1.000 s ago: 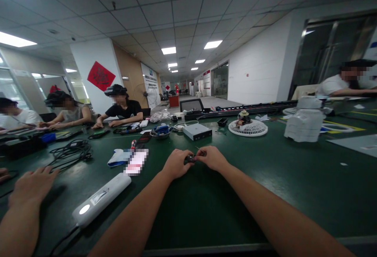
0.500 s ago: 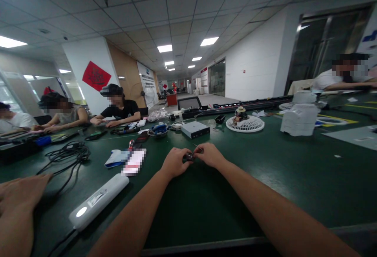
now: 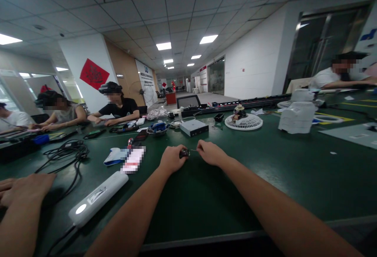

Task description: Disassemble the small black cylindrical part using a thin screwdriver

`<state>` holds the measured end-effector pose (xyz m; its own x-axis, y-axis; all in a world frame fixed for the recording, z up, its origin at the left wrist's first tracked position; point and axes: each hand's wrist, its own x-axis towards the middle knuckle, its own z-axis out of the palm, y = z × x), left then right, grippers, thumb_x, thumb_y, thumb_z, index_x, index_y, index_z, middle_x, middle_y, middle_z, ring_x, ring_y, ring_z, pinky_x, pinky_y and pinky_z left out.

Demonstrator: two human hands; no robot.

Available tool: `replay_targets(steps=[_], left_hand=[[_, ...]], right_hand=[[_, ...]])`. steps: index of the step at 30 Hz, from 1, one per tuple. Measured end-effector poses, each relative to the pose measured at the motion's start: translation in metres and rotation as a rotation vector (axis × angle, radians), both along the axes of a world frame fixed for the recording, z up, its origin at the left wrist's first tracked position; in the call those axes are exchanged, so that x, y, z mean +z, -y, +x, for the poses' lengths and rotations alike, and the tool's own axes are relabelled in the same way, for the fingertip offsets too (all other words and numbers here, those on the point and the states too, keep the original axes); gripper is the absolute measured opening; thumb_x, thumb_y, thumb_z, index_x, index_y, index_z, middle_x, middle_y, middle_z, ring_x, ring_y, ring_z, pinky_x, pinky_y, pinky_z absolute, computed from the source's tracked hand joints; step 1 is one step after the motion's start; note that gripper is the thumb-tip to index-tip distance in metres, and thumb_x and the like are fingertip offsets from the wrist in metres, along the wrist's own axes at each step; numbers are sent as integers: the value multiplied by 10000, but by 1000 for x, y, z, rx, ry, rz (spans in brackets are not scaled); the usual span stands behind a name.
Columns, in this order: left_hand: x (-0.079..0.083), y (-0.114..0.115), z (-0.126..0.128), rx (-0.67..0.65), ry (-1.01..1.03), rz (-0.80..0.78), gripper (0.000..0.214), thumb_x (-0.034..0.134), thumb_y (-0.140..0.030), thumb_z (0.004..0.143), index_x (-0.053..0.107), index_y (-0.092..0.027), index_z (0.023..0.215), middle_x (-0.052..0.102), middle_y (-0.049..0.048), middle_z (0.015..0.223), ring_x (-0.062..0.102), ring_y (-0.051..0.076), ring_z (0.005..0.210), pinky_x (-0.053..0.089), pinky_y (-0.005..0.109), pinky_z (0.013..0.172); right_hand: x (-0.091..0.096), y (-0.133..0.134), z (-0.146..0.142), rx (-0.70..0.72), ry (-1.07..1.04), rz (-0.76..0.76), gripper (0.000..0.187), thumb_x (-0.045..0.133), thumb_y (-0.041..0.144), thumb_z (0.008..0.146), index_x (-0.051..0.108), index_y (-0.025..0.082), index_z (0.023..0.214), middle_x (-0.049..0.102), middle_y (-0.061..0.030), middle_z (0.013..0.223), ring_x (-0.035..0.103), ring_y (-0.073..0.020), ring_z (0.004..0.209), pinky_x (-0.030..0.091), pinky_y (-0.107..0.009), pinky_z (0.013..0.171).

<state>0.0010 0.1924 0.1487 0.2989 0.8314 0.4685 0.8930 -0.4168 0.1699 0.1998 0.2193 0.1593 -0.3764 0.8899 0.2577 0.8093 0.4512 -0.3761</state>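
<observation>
My left hand is closed around a small dark part, which sits at its fingertips on the green workbench side of the view. My right hand lies a short gap to the right, its fingertips pinching a thin metal wire that runs towards the dark part. The part's shape is too small to make out, and my fingers hide some of it.
A co-worker's hand rests at the lower left near a white rounded bar and a tangle of black cables. Ahead stand a grey box, a white fan guard and a white plastic housing.
My hands have drawn slightly apart, the right one moving right, so more of the thin wire shows. The whole view has shifted slightly.
</observation>
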Motion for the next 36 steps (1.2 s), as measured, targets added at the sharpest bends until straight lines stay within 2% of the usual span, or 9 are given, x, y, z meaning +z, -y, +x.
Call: replay_targets(steps=[5, 11, 15, 18, 21, 25, 27, 32, 36], left_hand=[[3, 2, -3, -37, 14, 14, 268, 705, -310, 773, 657, -252, 1030, 738, 14, 937, 667, 230, 887, 472, 342, 824], [4, 4, 0, -36, -43, 41, 269, 694, -322, 777, 678, -243, 1034, 743, 22, 889, 663, 244, 847, 458, 379, 839], [5, 4, -1, -106, -42, 49, 262, 676, -256, 775, 681, -240, 1037, 744, 14, 931, 670, 224, 879, 446, 358, 850], [8, 6, 0, -101, -43, 72, 277, 665, -270, 790, 677, -232, 1065, 742, 25, 965, 666, 224, 902, 439, 357, 851], [9, 7, 2, -69, -88, 91, 273, 659, -266, 799, 681, -231, 1069, 740, 36, 958, 659, 231, 902, 431, 367, 837], [10, 8, 5, -84, -170, 115, 264, 654, -211, 797, 686, -245, 1057, 734, 36, 927, 643, 229, 906, 409, 375, 851], [11, 9, 6, -66, -163, 139, 264, 637, -205, 814, 683, -245, 1070, 730, 42, 952, 633, 228, 928, 400, 376, 871], [11, 7, 3, 66, -90, 157, 287, 639, -233, 821, 663, -245, 1107, 725, 50, 1002, 623, 248, 959, 406, 387, 876], [7, 2, -4, 154, -70, 63, 273, 655, -254, 804, 669, -250, 1077, 733, 49, 993, 648, 259, 939, 433, 383, 851]], right_hand=[[5, 3, 1, 75, 23, 52, 112, 561, 263, 888, 643, 203, 936, 704, -55, 943, 632, -200, 861, 409, -277, 692], [6, 8, -7, 43, 91, 75, 121, 577, 250, 856, 681, 206, 900, 712, -66, 909, 641, -211, 820, 426, -284, 678], [3, 7, -7, 148, 17, 36, 122, 596, 232, 827, 704, 201, 874, 725, -47, 879, 654, -183, 808, 439, -252, 691], [4, 7, -6, 80, -40, 61, 166, 568, 262, 846, 707, 201, 915, 729, -48, 912, 656, -183, 835, 444, -250, 695], [5, 7, -6, -3, 26, 39, 187, 555, 280, 844, 705, 211, 933, 727, -56, 935, 656, -196, 828, 444, -263, 672], [5, 8, -6, 107, 129, -22, 209, 596, 306, 809, 709, 239, 971, 724, -51, 941, 661, -199, 838, 446, -256, 676], [5, 7, -4, 81, 154, -32, 218, 606, 346, 804, 718, 242, 960, 723, -59, 941, 664, -213, 855, 452, -267, 689], [4, 2, 3, -122, 131, -73, 176, 623, 339, 790, 735, 228, 869, 719, -92, 923, 663, -256, 837, 469, -323, 686], [1, 1, -5, -54, -23, -6, 252, 579, 390, 858, 726, 218, 968, 717, -86, 959, 659, -225, 855, 465, -303, 708]])
